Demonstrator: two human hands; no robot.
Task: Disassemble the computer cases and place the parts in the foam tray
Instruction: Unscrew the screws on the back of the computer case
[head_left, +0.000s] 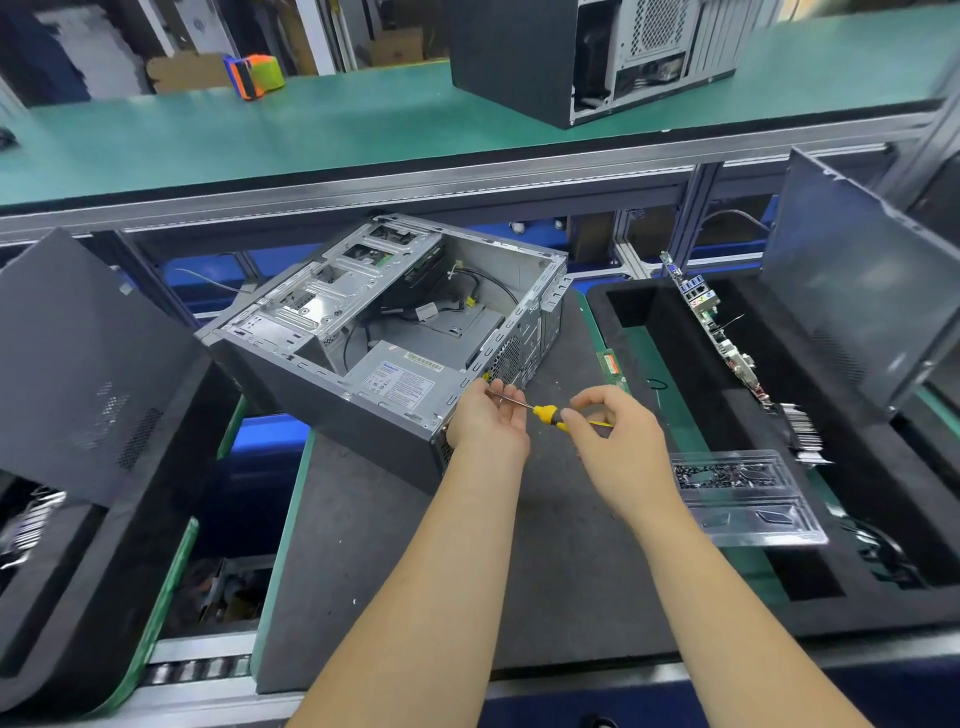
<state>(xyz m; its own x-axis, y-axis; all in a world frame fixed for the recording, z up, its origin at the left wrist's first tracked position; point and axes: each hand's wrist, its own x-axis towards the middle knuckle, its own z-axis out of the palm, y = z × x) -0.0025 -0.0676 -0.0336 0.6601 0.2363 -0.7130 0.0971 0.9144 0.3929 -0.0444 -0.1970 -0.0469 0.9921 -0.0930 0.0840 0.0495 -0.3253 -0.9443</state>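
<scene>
An open grey computer case (332, 384) lies on its side on a dark mat (519, 571), its power supply (400, 379) visible inside near the front corner. My right hand (613, 436) pinches the yellow-and-black handle of a screwdriver (545, 414). The metal shaft points left toward the case's rear corner. My left hand (485, 421) rests at that corner, fingers curled around the shaft near its tip. A black foam tray (883, 519) on the right holds a motherboard (722, 338) standing on edge and a side panel (857, 291).
A clear plastic tray (748, 499) with small dark parts lies on the foam tray's near edge. Another side panel (83, 364) leans in a foam tray on the left. A second computer case (587, 52) stands on the green upper shelf, with an orange-and-green item (254, 75) further left.
</scene>
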